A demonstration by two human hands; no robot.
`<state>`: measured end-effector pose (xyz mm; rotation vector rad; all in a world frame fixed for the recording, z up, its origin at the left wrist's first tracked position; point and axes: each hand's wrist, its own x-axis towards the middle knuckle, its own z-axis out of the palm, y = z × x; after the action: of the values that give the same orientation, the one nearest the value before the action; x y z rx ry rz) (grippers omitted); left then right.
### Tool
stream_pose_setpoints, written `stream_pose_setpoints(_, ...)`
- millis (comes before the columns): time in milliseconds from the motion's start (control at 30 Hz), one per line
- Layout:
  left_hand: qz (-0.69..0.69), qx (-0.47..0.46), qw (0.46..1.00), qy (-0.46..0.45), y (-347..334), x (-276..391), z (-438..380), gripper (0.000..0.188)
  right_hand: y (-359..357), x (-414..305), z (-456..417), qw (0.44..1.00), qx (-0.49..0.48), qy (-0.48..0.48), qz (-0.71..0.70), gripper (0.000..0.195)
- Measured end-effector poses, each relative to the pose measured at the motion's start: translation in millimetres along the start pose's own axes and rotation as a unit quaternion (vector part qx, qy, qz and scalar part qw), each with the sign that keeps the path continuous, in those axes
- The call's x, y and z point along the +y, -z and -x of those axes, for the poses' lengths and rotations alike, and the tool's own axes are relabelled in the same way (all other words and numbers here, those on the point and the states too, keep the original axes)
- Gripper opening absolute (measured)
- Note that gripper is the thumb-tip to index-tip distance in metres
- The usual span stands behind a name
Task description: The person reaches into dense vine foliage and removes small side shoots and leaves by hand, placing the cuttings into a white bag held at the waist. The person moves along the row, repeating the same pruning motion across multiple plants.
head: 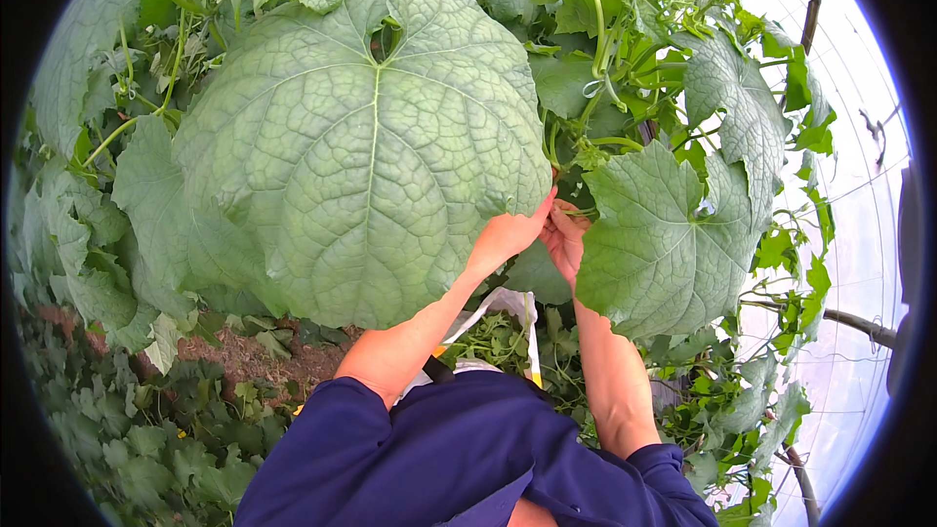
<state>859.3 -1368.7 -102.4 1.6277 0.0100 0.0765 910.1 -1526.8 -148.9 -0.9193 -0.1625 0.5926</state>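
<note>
In front of me hangs a very large, round-lobed green leaf (351,161) of a climbing gourd-like vine. My left hand (528,225) reaches to its right edge, which hides most of the fingers. Close against it, my right hand (565,240) has thumb and fingers bent together at a thin green stem (580,213) and appears to pinch it. A second broad leaf (673,234) hangs just right of my right hand and covers part of that forearm. Below my hands, a white bag (521,300) stands with its mouth open, holding green leafy cuttings (490,340).
Vine stems (596,80) and leaves crowd above, one stem tied with a clip or string (591,88). On the right are a wire mesh (849,197), clear plastic sheeting and wooden poles (856,322). Bare soil (256,355) and low plants (146,454) lie at lower left.
</note>
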Motion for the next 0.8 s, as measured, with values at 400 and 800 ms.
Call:
stream_pose_setpoints(400,0.001,0.098,0.995,0.0,2.6,4.3,0.5,0.016,-7.1,11.6,103.1,0.894,-0.074,-0.272,0.348,0.019)
stream_pose_setpoints(800,-0.153,0.223,0.954,-0.126,-11.3,0.1,11.0,0.021,-120.9,-86.3,58.0,0.877,0.131,0.169,0.431,0.027)
